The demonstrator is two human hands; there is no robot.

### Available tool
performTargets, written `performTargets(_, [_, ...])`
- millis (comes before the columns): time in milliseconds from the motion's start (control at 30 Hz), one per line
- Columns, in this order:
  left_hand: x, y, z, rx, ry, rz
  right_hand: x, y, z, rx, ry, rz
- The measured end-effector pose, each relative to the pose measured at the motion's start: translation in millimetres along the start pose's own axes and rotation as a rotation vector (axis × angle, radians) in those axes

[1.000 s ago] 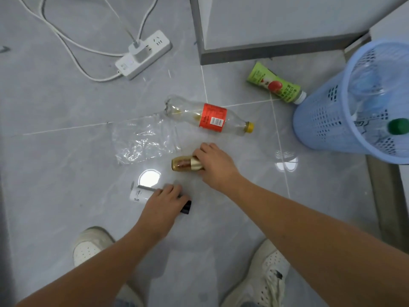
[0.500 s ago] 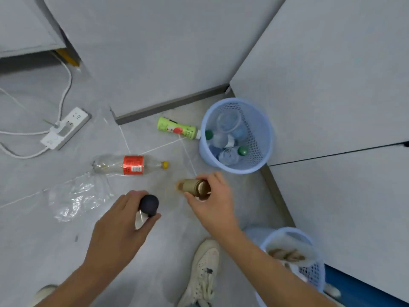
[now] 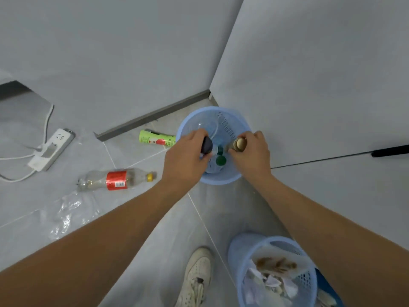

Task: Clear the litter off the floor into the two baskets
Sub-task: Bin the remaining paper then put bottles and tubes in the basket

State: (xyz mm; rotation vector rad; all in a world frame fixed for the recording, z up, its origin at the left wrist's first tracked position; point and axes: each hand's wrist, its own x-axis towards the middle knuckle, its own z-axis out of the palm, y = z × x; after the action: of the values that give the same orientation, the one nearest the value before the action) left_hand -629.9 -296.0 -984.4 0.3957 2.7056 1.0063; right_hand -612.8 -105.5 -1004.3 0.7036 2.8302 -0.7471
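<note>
Grey floor tiles (image 3: 137, 222) run into a corner of grey walls, where a blue basket (image 3: 223, 180) stands with clear bottles and green caps inside. Both hands are over its mouth: the left hand (image 3: 184, 158) curls its fingers round a small bottle with a dark rounded cap (image 3: 207, 145), and the right hand (image 3: 251, 155) grips a gold can (image 3: 239, 144), its round end facing up. On the floor left of the basket lie a green bottle (image 3: 156, 138) touching the basket's side, a clear bottle (image 3: 117, 179) with a red label and yellow cap, and a crumpled clear wrapper (image 3: 70, 211). A second basket (image 3: 241, 253), near a white shoe (image 3: 195, 278), holds crumpled paper and brown scraps. A white power strip (image 3: 52, 149) lies far left.
</note>
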Motion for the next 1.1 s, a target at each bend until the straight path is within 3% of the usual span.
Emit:
performTargets(267, [8.5, -38.6, 36.4, 0.153, -0.153, 0.016, 24.3, 15.4, 34.0, -0.107, -0.072, -0.049])
performTargets(500, [-16.0, -67.7, 1.5, 0.123, -0.114, 0.008, -14.6, -52.0, 33.5, 0.057, 0.054, -0.237])
performTargets(567, [-34.8, -90.7, -17.2, 0.139, -0.121, -0.043, -40.8, -83.1, 42.6, 0.098, 0.007, -0.364])
performTargets(700, [-77.6, -157.1, -40.2, 0.183, -0.146, -0.199, -90.3, -132.6, 96.5, 0.166, -0.24, -0.566])
performTargets(867, [-96.4, -227.6, -29.1, 0.223, -0.181, -0.283, -70.9, -143.5, 192.3, -0.041, -0.408, -0.431])
performTargets(1100, [-59.0, -289.5, 24.9, 0.313, -0.227, -0.124, 27.6, -118.8, 273.0, -0.387, -0.308, -0.332])
